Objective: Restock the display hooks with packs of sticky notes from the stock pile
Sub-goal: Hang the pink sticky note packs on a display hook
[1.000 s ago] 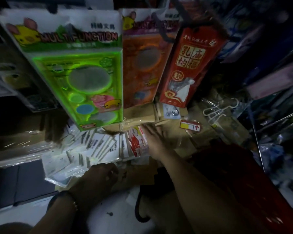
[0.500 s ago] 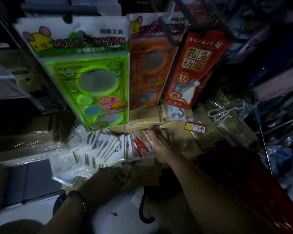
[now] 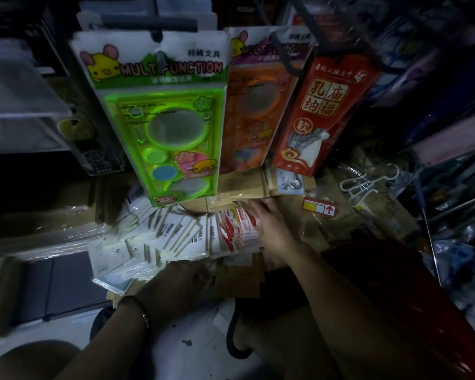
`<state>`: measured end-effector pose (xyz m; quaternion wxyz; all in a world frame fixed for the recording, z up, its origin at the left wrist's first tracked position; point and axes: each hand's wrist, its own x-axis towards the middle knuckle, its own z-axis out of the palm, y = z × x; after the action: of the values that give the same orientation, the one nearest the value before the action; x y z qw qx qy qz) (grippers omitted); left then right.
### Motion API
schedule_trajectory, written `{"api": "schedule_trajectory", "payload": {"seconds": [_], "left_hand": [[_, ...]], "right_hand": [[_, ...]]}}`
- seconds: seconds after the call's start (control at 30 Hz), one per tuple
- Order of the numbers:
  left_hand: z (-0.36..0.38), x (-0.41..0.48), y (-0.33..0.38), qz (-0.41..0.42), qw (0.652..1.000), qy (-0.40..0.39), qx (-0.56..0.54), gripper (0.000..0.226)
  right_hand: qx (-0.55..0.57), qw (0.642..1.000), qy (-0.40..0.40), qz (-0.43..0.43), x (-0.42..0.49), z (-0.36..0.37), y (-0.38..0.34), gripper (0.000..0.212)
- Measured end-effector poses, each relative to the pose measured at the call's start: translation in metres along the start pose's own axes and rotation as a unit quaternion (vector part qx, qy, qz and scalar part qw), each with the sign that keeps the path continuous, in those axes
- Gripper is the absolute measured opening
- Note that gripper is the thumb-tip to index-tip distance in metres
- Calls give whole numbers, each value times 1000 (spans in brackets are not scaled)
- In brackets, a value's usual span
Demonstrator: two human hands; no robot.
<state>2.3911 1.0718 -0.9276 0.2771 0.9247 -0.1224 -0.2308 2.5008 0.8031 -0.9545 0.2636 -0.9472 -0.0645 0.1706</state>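
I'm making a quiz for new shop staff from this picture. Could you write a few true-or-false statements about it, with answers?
1. The bright green plastic stencil pack hangs left of the orange stencil pack. True.
2. The right hand is on the green stencil pack. False: it touches the red-and-white packs at the right end of the fanned pile of white packs.
3. A thin bracelet circles the left wrist. True.
4. The left hand is raised to the orange stencil pack. False: it is low, at the pile's near edge, in shadow.
5. The red card pack with Chinese characters hangs right of the orange one. True.
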Motion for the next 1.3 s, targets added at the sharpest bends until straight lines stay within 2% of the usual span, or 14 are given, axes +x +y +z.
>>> {"api": "schedule_trajectory", "payload": {"seconds": [0.07,0.2,0.27,0.33,0.4,0.47,0.53,0.63,0.7,0.77,0.87,0.97,1.17,1.3], "left_hand": [[-3,-1,1,-3,1000,7,-7,17],[-10,-8,2,-14,999,23,-47,11],[-11,-10,3,-25,995,42,-87,17],[-14,-13,10,-57,982,67,-167,13],[-19,-18,24,-108,938,64,-322,21],[-25,-24,36,-139,847,31,-513,34],[-28,-33,42,-133,769,27,-624,47],[-33,-52,45,-86,726,46,-681,40],[-42,-67,43,-66,725,64,-682,37],[-53,-85,38,-62,740,75,-665,37],[-64,-119,40,-68,754,95,-647,37],[-70,-154,48,-71,749,147,-642,34],[-110,-211,72,-29,776,259,-575,52],[-145,-245,93,0,782,321,-534,61]], "right_hand": [[2,1000,22,-1,-8,-11,-9,85],[4,997,80,-20,-30,-35,-32,29],[154,986,63,-19,-43,-40,-41,20],[302,952,41,5,-54,-40,-49,18],[373,928,21,13,-67,-36,-60,14],[427,904,-5,13,-76,-30,-76,21],[465,885,-13,4,-82,-25,-93,33],[523,852,2,10,-93,-16,-115,44],[569,823,2,14,-106,-8,-127,41],[576,817,12,1,-120,1,-140,36],[500,865,47,-20,-146,8,-162,30],[463,882,63,-60,-169,-2,-187,22],[466,864,118,-147,-215,-44,-249,61],[446,854,164,-211,-242,-75,-286,71]]}}
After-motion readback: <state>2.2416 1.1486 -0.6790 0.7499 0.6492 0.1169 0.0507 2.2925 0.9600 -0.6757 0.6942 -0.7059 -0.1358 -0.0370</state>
